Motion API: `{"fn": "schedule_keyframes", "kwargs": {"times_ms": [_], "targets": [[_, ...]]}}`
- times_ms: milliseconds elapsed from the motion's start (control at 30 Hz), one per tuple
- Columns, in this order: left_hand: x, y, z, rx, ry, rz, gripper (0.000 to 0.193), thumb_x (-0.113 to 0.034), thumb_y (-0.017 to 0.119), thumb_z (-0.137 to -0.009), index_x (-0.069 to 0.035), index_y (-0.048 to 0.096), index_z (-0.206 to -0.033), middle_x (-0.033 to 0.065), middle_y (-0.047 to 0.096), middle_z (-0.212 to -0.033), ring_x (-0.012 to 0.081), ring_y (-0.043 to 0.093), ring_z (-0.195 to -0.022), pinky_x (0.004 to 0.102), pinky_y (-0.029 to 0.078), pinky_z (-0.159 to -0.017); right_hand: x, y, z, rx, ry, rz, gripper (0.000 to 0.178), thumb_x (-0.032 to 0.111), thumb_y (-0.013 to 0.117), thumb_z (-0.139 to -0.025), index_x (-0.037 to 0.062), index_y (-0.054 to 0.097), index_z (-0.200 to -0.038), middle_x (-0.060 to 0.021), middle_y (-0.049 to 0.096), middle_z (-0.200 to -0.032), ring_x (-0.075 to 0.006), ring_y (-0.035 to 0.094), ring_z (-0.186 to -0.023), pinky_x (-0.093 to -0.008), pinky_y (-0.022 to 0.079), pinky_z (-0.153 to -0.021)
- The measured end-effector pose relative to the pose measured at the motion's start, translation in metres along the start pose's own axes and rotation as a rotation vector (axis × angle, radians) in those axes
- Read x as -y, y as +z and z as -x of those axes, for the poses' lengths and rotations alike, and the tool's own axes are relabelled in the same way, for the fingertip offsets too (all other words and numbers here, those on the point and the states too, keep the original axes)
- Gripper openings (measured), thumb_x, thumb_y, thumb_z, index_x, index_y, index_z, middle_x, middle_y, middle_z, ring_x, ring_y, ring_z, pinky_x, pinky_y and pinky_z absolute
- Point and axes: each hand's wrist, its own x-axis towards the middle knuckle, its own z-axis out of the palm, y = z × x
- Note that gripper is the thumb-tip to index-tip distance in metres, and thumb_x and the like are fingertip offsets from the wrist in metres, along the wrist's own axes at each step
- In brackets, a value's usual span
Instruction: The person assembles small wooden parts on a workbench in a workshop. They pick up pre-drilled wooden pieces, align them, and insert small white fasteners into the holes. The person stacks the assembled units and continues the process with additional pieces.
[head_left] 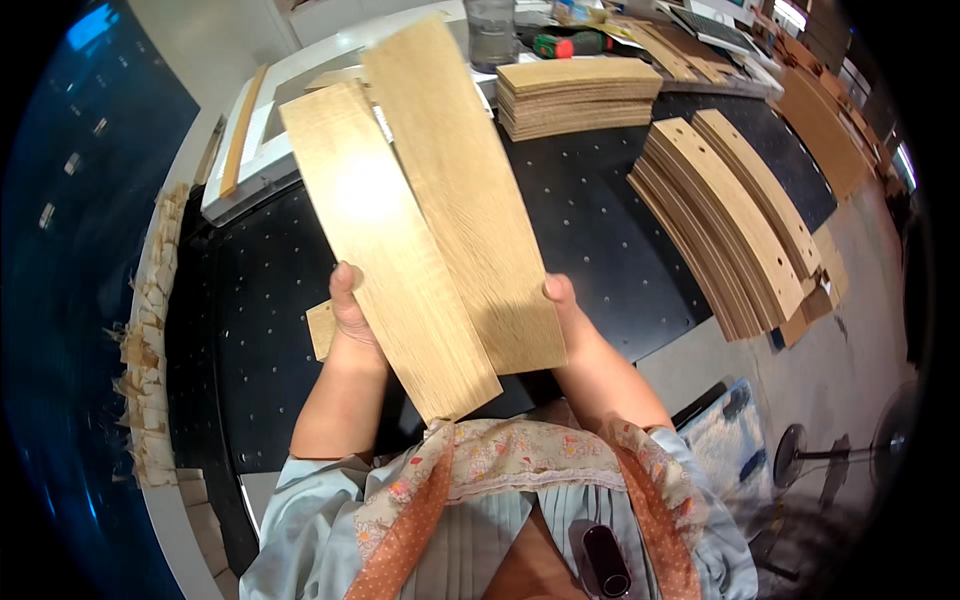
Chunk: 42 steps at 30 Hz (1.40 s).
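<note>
Two long light wood-grain boards are raised over the black table, close in front of me. My left hand (pixel 350 310) grips the outer edge of the left board (pixel 385 240), its thumb on the top face and its fingers hidden underneath. My right hand (pixel 570 305) holds the right board (pixel 475 200) the same way by its right edge. The boards overlap along the middle, the left one lying over the right one at the near end. A bright glare sits on the left board. Below my left hand, part of another small wood piece (pixel 320 330) shows on the table.
The black table (pixel 590 240) is dotted with small holes. A stack of boards (pixel 578 98) stands at its far side; stacks of drilled boards (pixel 715 220) lie at the right. Behind are a clear container (pixel 490 35), a green-and-red power tool (pixel 570 45) and a white frame (pixel 250 180).
</note>
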Motion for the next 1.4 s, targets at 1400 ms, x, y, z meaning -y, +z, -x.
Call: {"fn": "schedule_keyframes", "kwargs": {"times_ms": [1400], "targets": [[-0.003,-0.05,-0.02,0.124,-0.041,0.157,0.084,-0.042,0.078,-0.072,-0.005,0.04,-0.137,0.0166,0.054,-0.127,0.0323,0.054,-0.115,0.0485,0.048,-0.094,0.0,-0.058,-0.01,-0.011,0.072,-0.16,0.08,0.032,0.068,-0.07,0.0015,0.038,-0.138,-0.0219,0.052,-0.129,-0.0375,0.056,-0.112,-0.051,0.048,-0.093]]}}
